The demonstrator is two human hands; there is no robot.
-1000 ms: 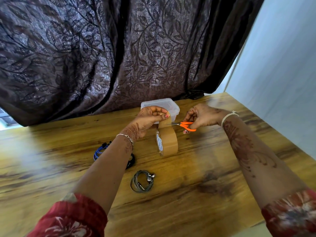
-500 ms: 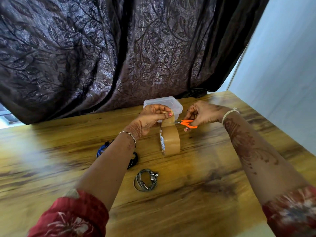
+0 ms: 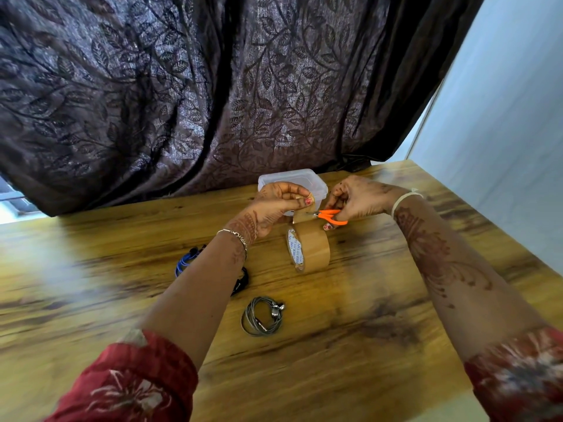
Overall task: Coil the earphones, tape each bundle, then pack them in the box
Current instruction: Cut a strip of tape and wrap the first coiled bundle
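Note:
A brown tape roll [image 3: 310, 249] hangs upright just above the wooden table [image 3: 335, 354], held by its free strip. My left hand [image 3: 278, 205] pinches the top end of that strip. My right hand [image 3: 358, 199] grips small orange-handled scissors [image 3: 330, 215] whose blades meet the strip just below my left fingers. A grey coiled earphone bundle [image 3: 263, 315] lies on the table near me. A blue coil [image 3: 184, 261] and a black coil [image 3: 242, 280] lie partly hidden under my left forearm. A clear plastic box [image 3: 292, 179] with its lid on stands behind my hands.
A dark leaf-patterned curtain [image 3: 213, 86] hangs along the table's far edge. A pale wall [image 3: 502, 132] runs along the right side. The table's right edge slants from the far corner toward me.
Both hands, the tape and the scissors have stayed together in the same hold. The scissors' blades have come onto the strip. The view has shifted slightly.

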